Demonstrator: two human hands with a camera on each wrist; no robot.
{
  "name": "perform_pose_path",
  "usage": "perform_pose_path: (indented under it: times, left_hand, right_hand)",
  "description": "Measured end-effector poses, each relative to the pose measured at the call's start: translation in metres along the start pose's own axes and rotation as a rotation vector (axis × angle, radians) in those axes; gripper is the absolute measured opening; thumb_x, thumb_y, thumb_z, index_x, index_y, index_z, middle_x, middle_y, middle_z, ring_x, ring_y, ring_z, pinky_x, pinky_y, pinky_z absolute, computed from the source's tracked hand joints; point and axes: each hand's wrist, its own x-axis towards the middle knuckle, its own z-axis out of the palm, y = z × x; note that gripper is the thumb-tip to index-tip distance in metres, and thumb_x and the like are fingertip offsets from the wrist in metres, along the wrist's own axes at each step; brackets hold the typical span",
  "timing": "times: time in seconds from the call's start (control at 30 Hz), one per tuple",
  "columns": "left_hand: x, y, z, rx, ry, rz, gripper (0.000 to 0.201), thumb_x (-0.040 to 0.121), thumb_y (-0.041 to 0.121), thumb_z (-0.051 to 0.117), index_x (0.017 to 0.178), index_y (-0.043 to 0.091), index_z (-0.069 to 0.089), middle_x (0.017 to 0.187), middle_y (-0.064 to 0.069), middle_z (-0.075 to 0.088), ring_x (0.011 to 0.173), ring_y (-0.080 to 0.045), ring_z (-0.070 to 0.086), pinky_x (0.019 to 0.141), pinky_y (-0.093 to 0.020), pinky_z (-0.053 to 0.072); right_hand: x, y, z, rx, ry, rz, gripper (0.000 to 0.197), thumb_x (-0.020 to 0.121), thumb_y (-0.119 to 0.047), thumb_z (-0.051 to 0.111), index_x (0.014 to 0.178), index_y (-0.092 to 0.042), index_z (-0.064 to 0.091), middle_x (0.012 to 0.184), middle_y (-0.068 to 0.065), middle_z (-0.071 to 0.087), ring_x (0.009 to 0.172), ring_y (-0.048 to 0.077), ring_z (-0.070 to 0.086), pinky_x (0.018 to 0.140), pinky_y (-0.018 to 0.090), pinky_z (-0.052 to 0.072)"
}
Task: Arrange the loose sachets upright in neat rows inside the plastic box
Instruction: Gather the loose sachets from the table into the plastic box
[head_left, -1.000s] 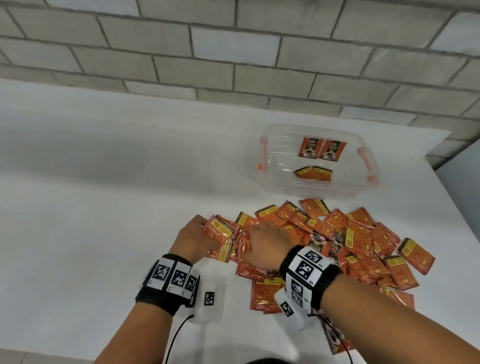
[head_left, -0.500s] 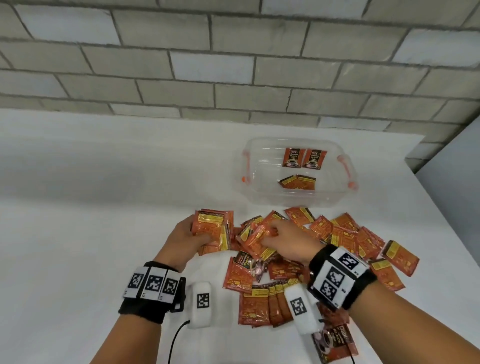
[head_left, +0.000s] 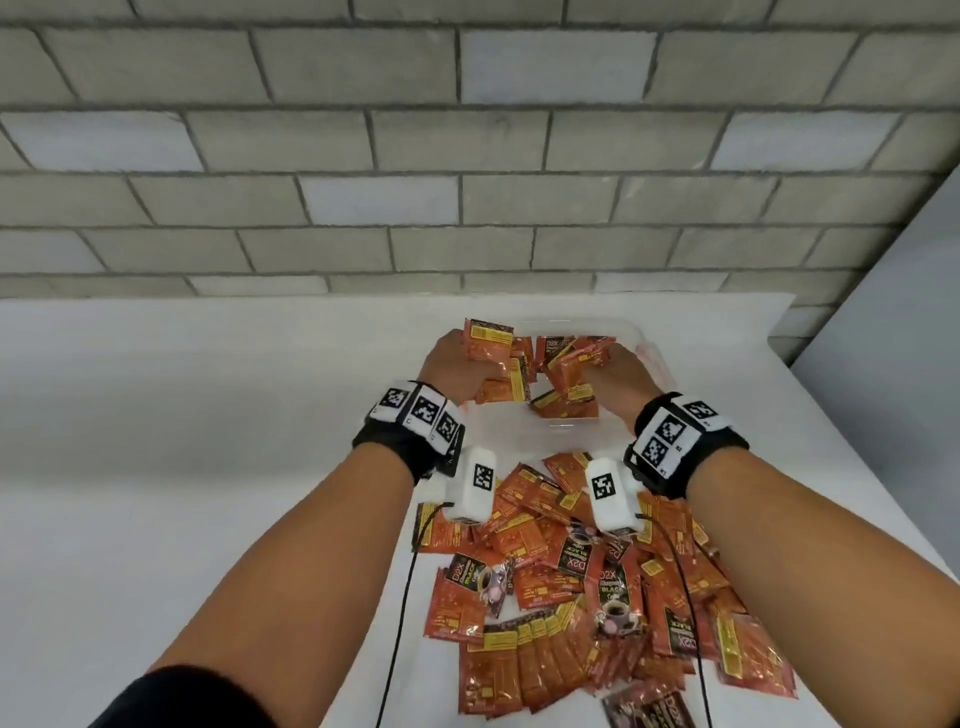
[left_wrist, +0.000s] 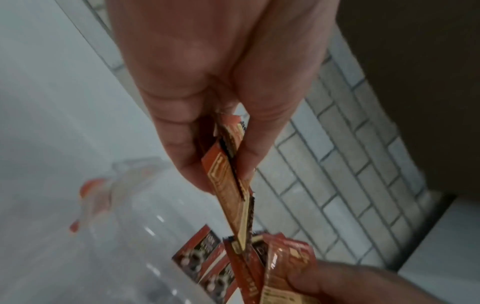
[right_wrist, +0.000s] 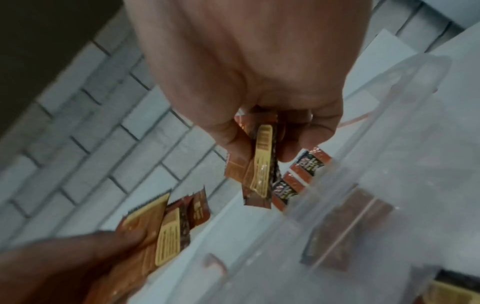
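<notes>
Now both hands (head_left: 452, 371) (head_left: 621, 379) hold sachets (head_left: 491, 343) over the box (head_left: 647, 345), off the pile (head_left: 566, 597).

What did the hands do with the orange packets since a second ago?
Both hands rose from the pile and moved forward over the clear plastic box. The left hand carries a bunch of orange foil sachets; the right hand carries another bunch. The loose sachet pile stays on the white table, and two sachets still stand in the box.
</notes>
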Motion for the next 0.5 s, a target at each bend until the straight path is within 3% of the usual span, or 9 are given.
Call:
perform_pose_path:
  times: [0.07,0.13,0.17,0.23,0.3,0.4,0.5]
  left_hand:
    - [0.016,0.002,0.018,0.196,-0.082,0.017,0.013,0.078,0.015,0.072,0.086,0.005,0.068,0.081,-0.005,0.068,0.071,-0.019,0.064,0.061,-0.024,0.053]
    - [0.03,-0.001,0.033,0.281,-0.077,-0.019,0.017,0.083,0.013,0.067,0.068,0.01,0.06,0.069,0.001,0.063,0.058,-0.011,0.055,0.041,-0.014,0.04]
    - [0.036,-0.003,0.039,0.317,-0.055,-0.045,0.019,0.085,0.012,0.064,0.068,0.011,0.058,0.073,-0.001,0.065,0.059,-0.011,0.055,0.039,-0.012,0.038]
    - [0.045,-0.009,0.049,0.414,-0.044,-0.082,0.01,0.088,0.013,0.062,0.087,0.003,0.063,0.093,-0.008,0.069,0.077,-0.02,0.065,0.056,-0.016,0.048]
    - [0.052,-0.015,0.058,0.434,-0.066,-0.101,0.028,0.086,0.019,0.067,0.105,0.0,0.062,0.104,-0.011,0.068,0.095,-0.027,0.067,0.08,-0.028,0.054]
    - [0.054,-0.024,0.063,0.609,-0.111,-0.095,0.033,0.087,0.026,0.066,0.11,0.005,0.055,0.109,-0.001,0.061,0.102,-0.023,0.063,0.082,-0.026,0.05]
    - [0.05,-0.022,0.06,0.645,-0.157,-0.061,0.058,0.079,0.042,0.072,0.117,0.004,0.05,0.119,-0.006,0.061,0.105,-0.025,0.061,0.085,-0.03,0.051]
  right_hand:
    - [0.022,0.013,0.008,-0.127,-0.013,0.059,0.03,0.086,-0.017,0.056,0.114,-0.007,0.059,0.11,0.009,0.065,0.097,0.026,0.062,0.084,0.035,0.052]
    - [0.035,0.018,0.013,-0.277,-0.03,0.091,0.026,0.088,-0.014,0.058,0.111,-0.003,0.061,0.108,0.013,0.066,0.096,0.029,0.063,0.076,0.031,0.052]
    - [0.039,0.016,0.015,-0.349,-0.041,0.11,0.025,0.089,-0.013,0.058,0.111,-0.001,0.062,0.108,0.014,0.066,0.097,0.03,0.064,0.073,0.03,0.051]
    - [0.046,0.013,0.016,-0.479,-0.071,0.152,0.029,0.091,-0.017,0.058,0.115,0.0,0.06,0.113,0.014,0.066,0.102,0.029,0.064,0.078,0.03,0.052]
    - [0.053,0.013,0.019,-0.553,-0.114,0.185,0.034,0.092,-0.021,0.058,0.121,-0.001,0.056,0.119,0.013,0.063,0.107,0.028,0.062,0.084,0.031,0.05]
    - [0.06,0.02,0.021,-0.561,-0.144,0.231,0.044,0.089,-0.028,0.062,0.125,-0.003,0.054,0.121,0.013,0.063,0.108,0.028,0.062,0.085,0.032,0.049]
    - [0.056,0.023,0.019,-0.505,-0.111,0.198,0.058,0.082,-0.043,0.068,0.122,-0.004,0.054,0.118,0.011,0.063,0.105,0.029,0.062,0.084,0.032,0.05]
